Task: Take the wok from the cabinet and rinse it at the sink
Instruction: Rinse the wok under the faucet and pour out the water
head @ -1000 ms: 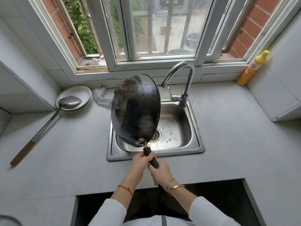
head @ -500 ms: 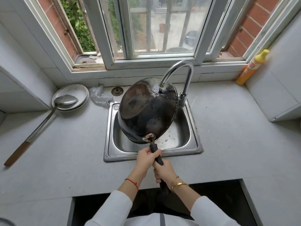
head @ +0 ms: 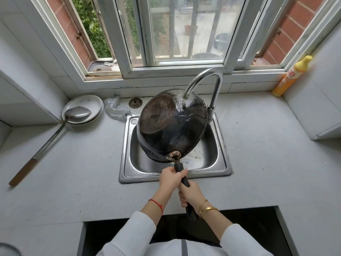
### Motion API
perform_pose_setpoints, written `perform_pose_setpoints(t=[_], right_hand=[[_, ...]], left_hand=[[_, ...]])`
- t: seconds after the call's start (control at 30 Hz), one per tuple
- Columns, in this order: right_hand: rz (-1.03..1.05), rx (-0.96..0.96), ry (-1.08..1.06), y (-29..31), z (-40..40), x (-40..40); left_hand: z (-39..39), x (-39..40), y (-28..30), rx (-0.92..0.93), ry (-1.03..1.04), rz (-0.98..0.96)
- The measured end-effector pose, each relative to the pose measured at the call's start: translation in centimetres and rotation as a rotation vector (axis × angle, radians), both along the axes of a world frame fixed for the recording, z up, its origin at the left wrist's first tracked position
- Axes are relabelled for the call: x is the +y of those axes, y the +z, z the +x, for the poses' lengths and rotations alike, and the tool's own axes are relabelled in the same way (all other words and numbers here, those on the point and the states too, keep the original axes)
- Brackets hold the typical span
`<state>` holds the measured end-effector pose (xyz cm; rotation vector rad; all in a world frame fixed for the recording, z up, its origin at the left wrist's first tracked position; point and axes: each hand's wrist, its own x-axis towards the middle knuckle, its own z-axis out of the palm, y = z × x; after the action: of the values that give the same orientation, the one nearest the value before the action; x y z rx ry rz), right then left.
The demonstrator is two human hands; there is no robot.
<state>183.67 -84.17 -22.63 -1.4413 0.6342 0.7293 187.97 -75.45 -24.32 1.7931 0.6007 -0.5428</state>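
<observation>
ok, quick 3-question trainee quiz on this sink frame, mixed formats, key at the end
1. True or false: both hands grip the handle of the wok.
2. Multiple choice: the spout of the faucet is over which part of the wok? A) its inside B) its upturned underside C) its handle
3. Short answer: what rests in the white plates to the left of the sink?

Key
1. True. The left hand holds nearer the pan, the right hand further down the handle.
2. B. The wok is tilted over the sink with its underside facing up under the spout.
3. The bowl of the long-handled ladle.
</observation>
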Motion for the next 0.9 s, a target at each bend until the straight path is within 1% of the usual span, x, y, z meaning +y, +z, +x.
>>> perform_pose_setpoints(t=[0.3,0.5,0.9], right_hand=[[0.028,-0.036,-0.011,0.6,0.6,-0.3],[0.047,-0.031,-0.057,0.7,0.8,0.1],[-0.034,-0.017,-0.064,0.0,0.8,0.5]], left_hand=[[0.6,-0.5,0.8,-0.040,0.005,0.053],[1.1,-0.5,0.8,-0.053,-0.045,0.074],[1.1,-0.7,0.9,-0.008,-0.037,0.074]])
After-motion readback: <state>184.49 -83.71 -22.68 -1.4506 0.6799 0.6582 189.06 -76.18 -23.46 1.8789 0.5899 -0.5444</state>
